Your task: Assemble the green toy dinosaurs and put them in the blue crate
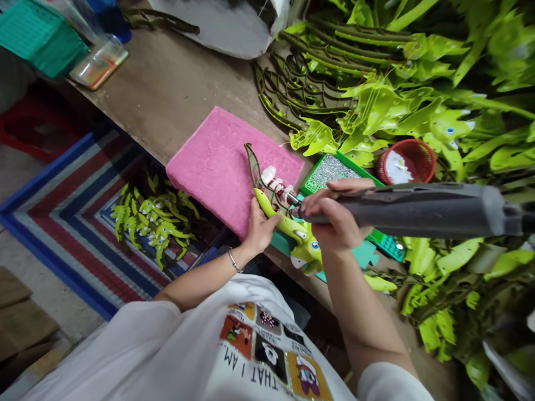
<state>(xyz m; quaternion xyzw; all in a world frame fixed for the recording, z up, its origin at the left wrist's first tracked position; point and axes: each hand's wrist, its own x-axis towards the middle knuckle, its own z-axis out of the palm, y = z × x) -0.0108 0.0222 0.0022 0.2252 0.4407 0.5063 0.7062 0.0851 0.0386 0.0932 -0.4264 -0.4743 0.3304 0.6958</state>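
My left hand (259,229) is closed around a lime-green plastic dinosaur toy (292,231) with a dark olive wing and white-and-red inner parts, held over the edge of a pink towel (217,164). My right hand (334,214) grips the front of a grey electric screwdriver (422,210). Its tip touches the toy's middle. A silver bracelet sits on my left wrist.
A wooden bench (167,83) carries heaps of lime-green toy bodies (418,94) and olive wings (301,89), a green tray of screws (330,170) and a red basket (407,161). Finished green toys (152,220) lie in a striped bag on the floor. Teal basket (37,33) far left.
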